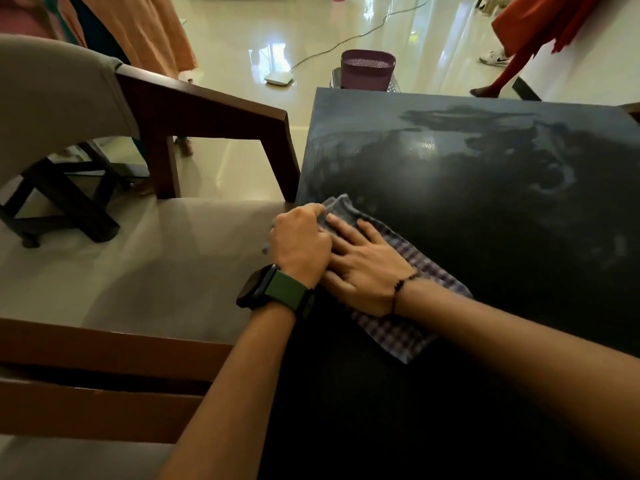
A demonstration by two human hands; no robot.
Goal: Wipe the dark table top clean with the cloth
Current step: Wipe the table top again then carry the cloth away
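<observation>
Head view: cloth (398,327) under flat right hand (367,268), left hand (299,240) pinching it.

Checked woven cloth (398,327), dark table top (485,202) glossy where damp, polished wooden chair arm (214,109), shiny tiled floor (242,39)

Your arms are bare to the elbow, no sleeves; left wrist has a black watch (258,286) w/ an olive-green strap, right wrist has a thin dark beaded bracelet (401,289).
</observation>
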